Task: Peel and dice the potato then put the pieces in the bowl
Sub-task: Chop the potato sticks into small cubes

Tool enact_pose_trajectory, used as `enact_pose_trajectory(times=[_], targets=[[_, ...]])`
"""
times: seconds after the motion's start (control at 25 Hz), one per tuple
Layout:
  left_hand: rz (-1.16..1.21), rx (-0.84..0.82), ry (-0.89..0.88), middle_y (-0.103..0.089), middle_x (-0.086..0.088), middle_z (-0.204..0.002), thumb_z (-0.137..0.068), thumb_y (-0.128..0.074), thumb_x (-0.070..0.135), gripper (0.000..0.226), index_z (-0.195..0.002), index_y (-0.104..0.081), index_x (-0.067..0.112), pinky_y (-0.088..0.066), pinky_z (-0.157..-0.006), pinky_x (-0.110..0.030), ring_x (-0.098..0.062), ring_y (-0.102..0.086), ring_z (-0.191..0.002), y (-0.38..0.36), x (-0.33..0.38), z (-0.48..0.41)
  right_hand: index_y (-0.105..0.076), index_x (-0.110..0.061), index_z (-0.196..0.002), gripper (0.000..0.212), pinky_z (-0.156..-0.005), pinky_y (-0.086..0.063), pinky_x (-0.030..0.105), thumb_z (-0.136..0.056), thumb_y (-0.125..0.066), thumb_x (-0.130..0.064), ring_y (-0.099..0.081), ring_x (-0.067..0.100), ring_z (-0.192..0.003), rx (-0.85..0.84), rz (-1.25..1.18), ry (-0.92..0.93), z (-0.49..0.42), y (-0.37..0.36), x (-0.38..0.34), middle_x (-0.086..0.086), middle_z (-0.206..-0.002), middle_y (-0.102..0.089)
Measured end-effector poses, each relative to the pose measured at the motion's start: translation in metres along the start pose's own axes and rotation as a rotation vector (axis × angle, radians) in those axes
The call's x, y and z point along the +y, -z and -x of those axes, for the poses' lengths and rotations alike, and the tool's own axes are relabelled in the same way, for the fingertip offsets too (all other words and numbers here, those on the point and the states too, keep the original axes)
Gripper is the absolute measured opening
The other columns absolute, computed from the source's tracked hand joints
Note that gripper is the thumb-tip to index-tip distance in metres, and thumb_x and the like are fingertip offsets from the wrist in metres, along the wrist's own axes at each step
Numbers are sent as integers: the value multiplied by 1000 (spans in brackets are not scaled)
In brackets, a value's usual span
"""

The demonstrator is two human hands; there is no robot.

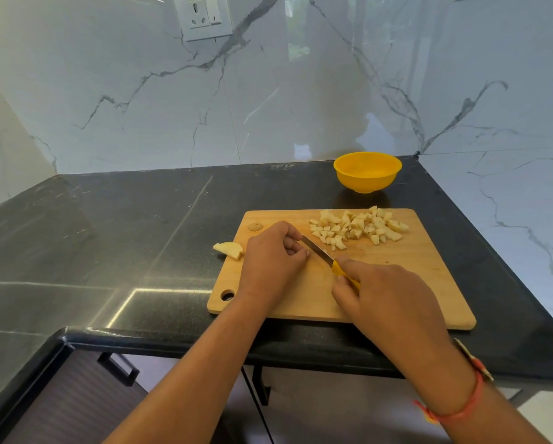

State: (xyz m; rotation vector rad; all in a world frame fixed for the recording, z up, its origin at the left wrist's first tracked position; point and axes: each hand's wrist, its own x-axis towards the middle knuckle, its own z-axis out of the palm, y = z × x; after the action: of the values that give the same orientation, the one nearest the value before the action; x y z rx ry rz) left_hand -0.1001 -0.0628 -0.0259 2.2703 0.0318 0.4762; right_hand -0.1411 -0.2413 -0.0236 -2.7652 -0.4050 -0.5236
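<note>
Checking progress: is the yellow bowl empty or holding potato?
Empty, as far as visible: the round yellow bowl shows a bare inside; the pale diced potato pieces lie on the wooden cutting board.

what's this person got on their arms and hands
No sleeves or gloves. The left hand and its wrist carry no jewellery. The right hand's wrist wears an orange-red thread band, with a pale strap-like piece beside it.

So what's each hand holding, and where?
Right hand grips the knife by its yellow handle. Left hand curls its fingers on the board; anything held is hidden.
</note>
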Motion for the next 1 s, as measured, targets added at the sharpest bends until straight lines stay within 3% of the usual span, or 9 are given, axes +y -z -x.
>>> enact_pose_trajectory(times=[0.2,0.32,0.44,0.6,0.84,1.0], targets=[[-25,18,8,-68,12,-72,-82,-78,21,17,-92,-65,25,-47,-66,-5,7,-62,-73,-3,0,-2,-55,-45,-127,39,-51,-47,25,-94,-35,-52,-47,6,-53,-64,23,-11,8,9,9,-13,-56,-49],[-45,23,1,-67,12,-72,-82,-79,22,17,-92,-65,24,-49,-67,-8,6,-62,-73,-4,-1,-3,-49,-50,-133,42,-49,-45,21,-94,-33,-53,-46,5,-52,-65,79,-6,16,19,14,-12,-55,-47],[-64,20,0,-66,13,-73,-83,-77,22,15,-92,-66,25,-52,-70,-13,3,-62,-71,-5,0,-3,-56,-50,-126,39,-42,-41,19,-91,-37,-50,-43,4,-46,-51,150,-5,24,29,16,-13,-52,-48],[-98,12,-20,-64,18,-79,-87,-74,27,14,-100,-67,27,-47,-67,-8,4,-61,-75,-5,0,0,-66,-42,-121,37,-37,-38,20,-88,-48,-44,-40,3,-42,62,-11,-31,22,34,19,-17,-50,-43],[-92,-63,-11,-68,16,-92,-76,-82,40,38,-110,-66,29,-48,-73,-9,4,-62,-80,-10,10,-1,-58,-41,-132,40,-51,-45,21,-94,-45,-45,-48,4,-57,73,-112,-122,-16,14,22,-19,-66,-49],[-93,-40,-41,-69,13,-90,-78,-83,34,34,-107,-69,23,-51,-73,-11,2,-63,-80,-17,14,-11,-56,-41,-133,43,-56,-48,24,-93,-44,-50,-52,3,-64,52,-201,-153,-19,1,28,-19,-78,-56]])
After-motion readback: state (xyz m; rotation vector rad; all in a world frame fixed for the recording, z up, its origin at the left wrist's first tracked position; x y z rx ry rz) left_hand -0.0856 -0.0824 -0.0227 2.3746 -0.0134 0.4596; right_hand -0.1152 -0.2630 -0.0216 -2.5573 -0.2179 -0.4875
